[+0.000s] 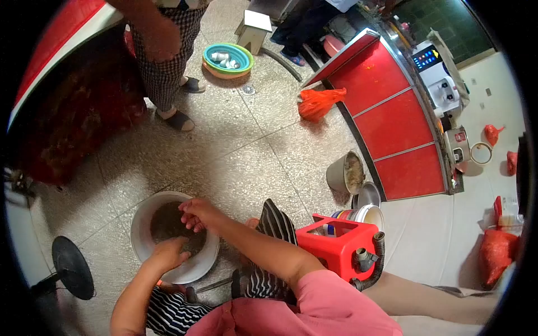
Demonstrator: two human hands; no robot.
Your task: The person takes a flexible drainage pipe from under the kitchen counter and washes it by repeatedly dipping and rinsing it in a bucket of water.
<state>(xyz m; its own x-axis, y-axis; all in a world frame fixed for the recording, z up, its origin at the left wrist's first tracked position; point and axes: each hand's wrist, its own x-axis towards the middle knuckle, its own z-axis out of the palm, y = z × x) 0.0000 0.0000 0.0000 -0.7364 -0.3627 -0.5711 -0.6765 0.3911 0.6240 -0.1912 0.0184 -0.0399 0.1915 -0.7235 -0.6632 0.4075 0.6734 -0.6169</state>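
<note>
A round white basin [141,231] stands on the floor in front of me, with dark, murky contents. Over its near left part is my left hand [170,253], its fingers spread a little, and I make out nothing in it. My right hand [199,215] hangs above the basin's far right side with the fingers curled; whether it holds something small cannot be made out. The basin's bottom is hidden.
One person in checked trousers [168,56] stands at the far left; another in dark trousers is at the back. Around are stacked coloured basins [245,71], an orange bag [318,104], a bucket [338,175], a red stool [336,242] and red cabinets [395,120].
</note>
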